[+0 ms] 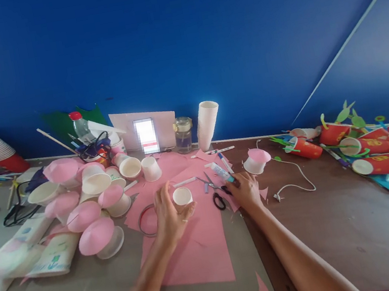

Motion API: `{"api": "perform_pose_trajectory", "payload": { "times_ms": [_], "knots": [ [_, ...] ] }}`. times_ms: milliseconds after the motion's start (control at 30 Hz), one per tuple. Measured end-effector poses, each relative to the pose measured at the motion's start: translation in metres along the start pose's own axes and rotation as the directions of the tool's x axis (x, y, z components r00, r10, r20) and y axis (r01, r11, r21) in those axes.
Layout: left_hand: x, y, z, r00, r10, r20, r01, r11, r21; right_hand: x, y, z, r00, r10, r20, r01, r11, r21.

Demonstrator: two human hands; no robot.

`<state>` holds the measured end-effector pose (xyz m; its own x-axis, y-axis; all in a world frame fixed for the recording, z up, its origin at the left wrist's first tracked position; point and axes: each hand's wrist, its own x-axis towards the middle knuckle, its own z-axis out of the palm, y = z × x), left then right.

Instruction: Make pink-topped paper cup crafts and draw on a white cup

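Observation:
My left hand point(169, 217) curls around a white paper cup point(182, 196), thumb at its near side, above pink paper point(200, 265). To the right, my right hand point(246, 190) has its fingers closed on the teal end of a small white-and-blue glue bottle point(220, 171). Black-handled scissors point(219, 200) lie open just left of that hand. A marker point(225, 162) rests behind the bottle. Left of my left wrist is a roll of grey tape point(147, 221), partly covered by the hand.
Several cups with pink paper cones point(96, 237) crowd the left side. A cup stack point(208, 124), a glass jar point(184, 134) and a lit phone point(146, 136) stand by the blue wall. At right are a pink-topped cup point(256, 160), white cable point(302, 171) and red cups point(382, 165).

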<state>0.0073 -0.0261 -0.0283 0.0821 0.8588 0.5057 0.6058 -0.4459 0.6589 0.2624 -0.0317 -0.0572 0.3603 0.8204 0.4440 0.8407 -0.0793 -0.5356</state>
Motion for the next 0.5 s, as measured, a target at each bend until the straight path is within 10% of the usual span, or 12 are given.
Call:
{"api": "perform_pose_trajectory", "payload": {
  "times_ms": [233,500],
  "knots": [
    [0.000,-0.001,0.005,0.989,-0.082,0.120,0.079,0.996,0.032,-0.005,-0.003,0.001,0.997,-0.071,-0.041,0.059,0.971,-0.233],
    [-0.009,0.017,0.004,0.978,-0.078,0.193,0.080,0.997,0.000,-0.011,-0.019,-0.011,0.961,-0.190,-0.200,0.166,0.978,-0.129]
  ]
}}
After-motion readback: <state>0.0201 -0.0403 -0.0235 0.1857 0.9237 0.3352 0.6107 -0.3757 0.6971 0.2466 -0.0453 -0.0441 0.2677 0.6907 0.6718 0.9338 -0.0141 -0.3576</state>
